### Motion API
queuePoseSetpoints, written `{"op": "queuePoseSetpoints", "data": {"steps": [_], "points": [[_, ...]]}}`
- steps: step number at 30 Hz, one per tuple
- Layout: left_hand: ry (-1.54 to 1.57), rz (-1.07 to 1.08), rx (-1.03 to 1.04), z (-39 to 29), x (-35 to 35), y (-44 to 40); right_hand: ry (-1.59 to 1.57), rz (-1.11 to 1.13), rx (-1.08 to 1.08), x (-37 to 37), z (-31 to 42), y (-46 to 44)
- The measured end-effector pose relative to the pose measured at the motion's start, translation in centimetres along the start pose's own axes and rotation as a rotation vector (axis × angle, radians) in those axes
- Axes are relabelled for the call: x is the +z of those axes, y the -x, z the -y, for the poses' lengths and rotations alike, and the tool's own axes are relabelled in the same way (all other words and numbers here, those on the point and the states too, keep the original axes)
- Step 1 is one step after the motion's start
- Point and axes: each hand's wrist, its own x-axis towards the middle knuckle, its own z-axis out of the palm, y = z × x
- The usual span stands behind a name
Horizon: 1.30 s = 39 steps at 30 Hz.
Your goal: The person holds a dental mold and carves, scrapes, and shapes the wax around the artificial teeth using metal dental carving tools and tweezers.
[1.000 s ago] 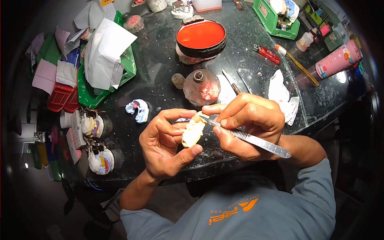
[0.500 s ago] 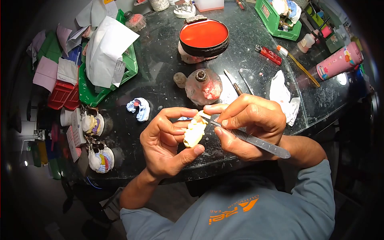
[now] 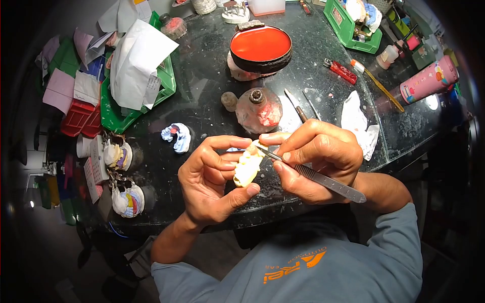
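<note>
Between the thumb and fingers of my left hand is a pale yellow dental cast, tilted, its teeth bumps turned up. My right hand grips a scalpel with a flat, ridged metal handle. The scalpel's narrow tip meets the upper end of the cast, where my right index finger also reaches. Behind my hands stands a glass spirit burner with a dark wick top. A small light blue dental piece with a pink spot lies left of my left hand.
A dark oval pan of red wax stands behind the burner. Rightward lie a knife, a red lighter, a brush and crumpled tissue. Mounted dental models and a green bin with papers are at left.
The scalpel and right fingers have shifted very slightly against the cast. The view has moved a little; both grips stay the same.
</note>
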Motion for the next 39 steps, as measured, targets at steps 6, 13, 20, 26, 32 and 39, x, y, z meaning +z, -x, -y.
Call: {"op": "queuePoseSetpoints", "data": {"steps": [6,13,20,26,32,39], "points": [[-0.008,0.002,0.01,0.0,0.1,-0.1,0.011,0.036,-0.011,-0.2,0.1,-0.2],[0.058,0.022,-0.022,0.1,-0.3,-0.1,-0.023,-0.026,0.0,0.1,-0.1,-0.1],[0.335,-0.084,-0.262,-0.6,-0.3,-0.4,-0.009,-0.048,-0.008,0.2,-0.5,-0.1],[0.316,-0.071,-0.279,-0.8,-0.3,-0.5,0.058,0.005,0.066,-0.4,0.3,-0.3],[0.277,-0.095,-0.263,-0.8,-0.1,-0.4,0.057,0.004,0.079,-0.3,0.3,-0.4],[0.141,0.028,-0.069,0.5,-0.6,0.0,0.046,-0.009,0.027,-0.1,-0.1,-0.1]]}}
